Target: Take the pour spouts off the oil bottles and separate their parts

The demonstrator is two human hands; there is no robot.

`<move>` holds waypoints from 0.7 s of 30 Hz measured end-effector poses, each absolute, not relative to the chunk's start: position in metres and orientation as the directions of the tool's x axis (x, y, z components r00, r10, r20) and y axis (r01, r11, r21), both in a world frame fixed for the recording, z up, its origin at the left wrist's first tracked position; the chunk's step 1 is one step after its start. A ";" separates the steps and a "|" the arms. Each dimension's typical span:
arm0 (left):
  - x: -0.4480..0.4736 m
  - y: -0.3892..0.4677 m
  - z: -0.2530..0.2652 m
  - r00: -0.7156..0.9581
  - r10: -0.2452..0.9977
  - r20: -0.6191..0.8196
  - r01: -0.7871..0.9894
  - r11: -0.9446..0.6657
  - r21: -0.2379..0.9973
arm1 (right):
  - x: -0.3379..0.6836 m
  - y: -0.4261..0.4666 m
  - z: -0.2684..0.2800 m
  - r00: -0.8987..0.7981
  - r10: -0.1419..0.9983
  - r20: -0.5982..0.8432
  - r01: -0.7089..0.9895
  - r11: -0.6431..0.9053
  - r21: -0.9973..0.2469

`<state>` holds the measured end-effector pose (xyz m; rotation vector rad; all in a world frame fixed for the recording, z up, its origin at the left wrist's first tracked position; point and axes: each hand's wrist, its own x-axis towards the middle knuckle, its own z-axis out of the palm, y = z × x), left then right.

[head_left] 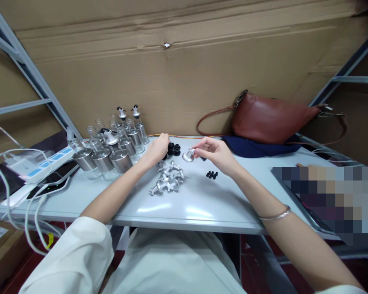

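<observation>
My right hand pinches a silver pourer top with a round flared base, held just above the table. My left hand is closed, its fingers curled downward beside a cluster of black ribbed stoppers; the fingertips are hidden, so what they hold cannot be made out. Between the hands and nearer to me lies a pile of silver pourer tops. A small group of black caps stands below my right hand.
Several glass bottles with steel sleeves crowd the left, some with pourers fitted. Beyond them lie a power strip, cables and a dark device. A brown leather bag on navy cloth sits at the back right. Cardboard walls the back.
</observation>
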<state>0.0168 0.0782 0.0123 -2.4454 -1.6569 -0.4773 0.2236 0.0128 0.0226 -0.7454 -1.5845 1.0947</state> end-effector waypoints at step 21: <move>0.009 0.023 -0.012 0.267 0.787 0.557 0.178 -0.608 0.774 | 0.230 0.016 0.020 -0.176 0.894 0.412 -0.112 0.398 -0.911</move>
